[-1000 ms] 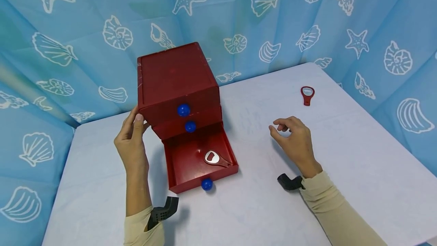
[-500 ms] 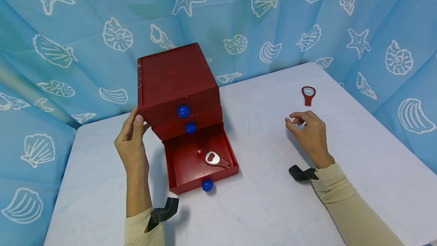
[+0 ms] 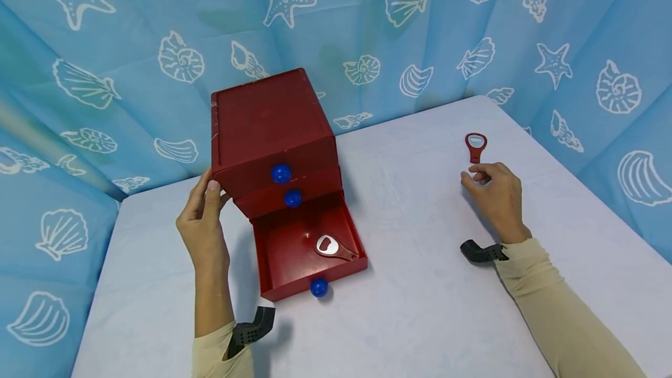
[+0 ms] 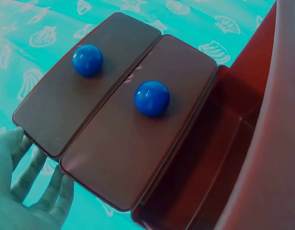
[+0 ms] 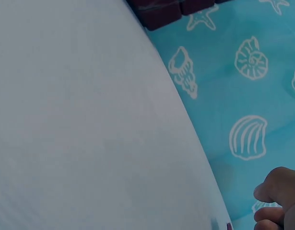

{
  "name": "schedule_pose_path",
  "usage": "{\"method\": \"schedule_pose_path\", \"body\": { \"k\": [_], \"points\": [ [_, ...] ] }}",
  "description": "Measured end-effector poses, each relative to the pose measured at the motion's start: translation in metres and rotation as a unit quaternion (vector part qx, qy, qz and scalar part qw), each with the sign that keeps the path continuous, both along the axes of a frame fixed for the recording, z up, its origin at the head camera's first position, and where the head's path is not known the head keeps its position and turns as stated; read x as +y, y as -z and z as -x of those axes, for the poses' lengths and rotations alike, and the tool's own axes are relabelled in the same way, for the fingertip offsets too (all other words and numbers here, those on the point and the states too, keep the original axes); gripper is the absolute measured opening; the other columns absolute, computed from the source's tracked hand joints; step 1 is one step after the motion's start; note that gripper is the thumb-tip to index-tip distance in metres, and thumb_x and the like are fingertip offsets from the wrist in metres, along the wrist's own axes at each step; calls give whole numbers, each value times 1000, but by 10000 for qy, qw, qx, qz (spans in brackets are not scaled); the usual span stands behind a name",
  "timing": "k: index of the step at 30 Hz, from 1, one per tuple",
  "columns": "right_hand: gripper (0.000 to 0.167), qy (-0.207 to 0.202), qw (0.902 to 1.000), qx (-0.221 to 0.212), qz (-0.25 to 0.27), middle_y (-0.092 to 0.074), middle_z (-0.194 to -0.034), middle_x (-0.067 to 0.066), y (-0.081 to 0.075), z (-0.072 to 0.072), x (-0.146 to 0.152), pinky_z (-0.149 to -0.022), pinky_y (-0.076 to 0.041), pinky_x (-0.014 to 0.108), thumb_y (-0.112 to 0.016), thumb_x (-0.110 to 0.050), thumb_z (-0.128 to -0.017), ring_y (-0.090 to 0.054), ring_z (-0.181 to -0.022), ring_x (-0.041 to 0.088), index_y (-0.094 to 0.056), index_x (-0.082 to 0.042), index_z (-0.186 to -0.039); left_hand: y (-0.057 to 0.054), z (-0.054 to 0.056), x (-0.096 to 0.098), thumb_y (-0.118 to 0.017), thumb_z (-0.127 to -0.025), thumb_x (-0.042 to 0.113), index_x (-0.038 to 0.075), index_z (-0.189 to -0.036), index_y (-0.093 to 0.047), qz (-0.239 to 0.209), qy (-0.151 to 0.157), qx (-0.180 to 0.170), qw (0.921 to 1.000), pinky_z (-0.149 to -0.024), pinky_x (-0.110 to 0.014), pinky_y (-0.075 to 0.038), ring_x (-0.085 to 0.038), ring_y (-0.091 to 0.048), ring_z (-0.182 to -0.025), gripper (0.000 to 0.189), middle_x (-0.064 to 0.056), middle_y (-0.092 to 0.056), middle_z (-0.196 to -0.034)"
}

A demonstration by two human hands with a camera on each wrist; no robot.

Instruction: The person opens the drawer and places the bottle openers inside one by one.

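A red three-drawer cabinet (image 3: 270,115) stands on the table, and its bottom drawer (image 3: 283,258) is pulled out. Inside that drawer lies a red bottle opener (image 3: 328,245) with a metal head. My left hand (image 3: 203,226) rests against the cabinet's left side; in the left wrist view its fingers (image 4: 50,194) reach along the edges of the upper two drawers. A second red bottle opener (image 3: 475,142) lies flat at the far right of the table. Just in front of its handle is my right hand (image 3: 496,194), loosely curled and holding nothing.
Blue ball knobs mark the top drawer (image 3: 281,173), the middle drawer (image 3: 293,198) and the bottom drawer's front. A white-covered table (image 3: 399,308) bears everything. Behind and beside it hangs a blue curtain (image 3: 336,28) with shell prints.
My right hand has moved right and away from me, up close to the bottle opener on the table. My left hand stays against the cabinet.
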State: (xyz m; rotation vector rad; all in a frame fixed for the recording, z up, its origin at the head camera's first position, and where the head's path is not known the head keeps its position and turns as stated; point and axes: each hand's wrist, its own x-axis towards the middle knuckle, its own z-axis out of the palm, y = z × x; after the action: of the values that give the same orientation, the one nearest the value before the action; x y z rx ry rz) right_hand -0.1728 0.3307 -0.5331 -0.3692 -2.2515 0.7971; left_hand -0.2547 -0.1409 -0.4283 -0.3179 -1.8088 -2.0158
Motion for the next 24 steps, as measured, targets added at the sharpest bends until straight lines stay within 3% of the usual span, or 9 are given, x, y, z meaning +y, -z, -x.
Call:
{"method": "schedule_pose_path", "body": {
  "k": [9, 17, 24],
  "points": [
    [24, 259, 9987, -385, 202, -60, -88, 18, 6, 11, 14, -71, -41, 38, -71, -17, -92, -56, -83, 31, -71, 6, -100, -2, -1, -4, -65, -99, 22, 15, -136, -64, -71, -61, -13, 10000, -97, -30, -52, -29, -58, -121, 37, -10, -62, -135],
    [33, 416, 9960, -769, 211, -58, -90, 19, 8, 22, 28, -73, -37, 43, -70, -25, -93, -53, -84, 32, -69, 7, -103, 0, 0, -2, -64, -99, 22, 16, -136, -64, -75, -60, -3, 10000, -98, -30, -52, -29, -58, -120, 37, -10, -62, -135],
    [40, 564, 9934, -998, -41, -53, -85, 18, 9, 27, 37, -70, -35, 44, -75, -31, -90, -50, -83, 35, -67, 8, -94, 1, -1, 1, -63, -100, 23, 16, -137, -63, 82, -49, 62, 9999, -97, -29, -52, -29, -59, -119, 37, -10, -62, -134]
  ]
}}
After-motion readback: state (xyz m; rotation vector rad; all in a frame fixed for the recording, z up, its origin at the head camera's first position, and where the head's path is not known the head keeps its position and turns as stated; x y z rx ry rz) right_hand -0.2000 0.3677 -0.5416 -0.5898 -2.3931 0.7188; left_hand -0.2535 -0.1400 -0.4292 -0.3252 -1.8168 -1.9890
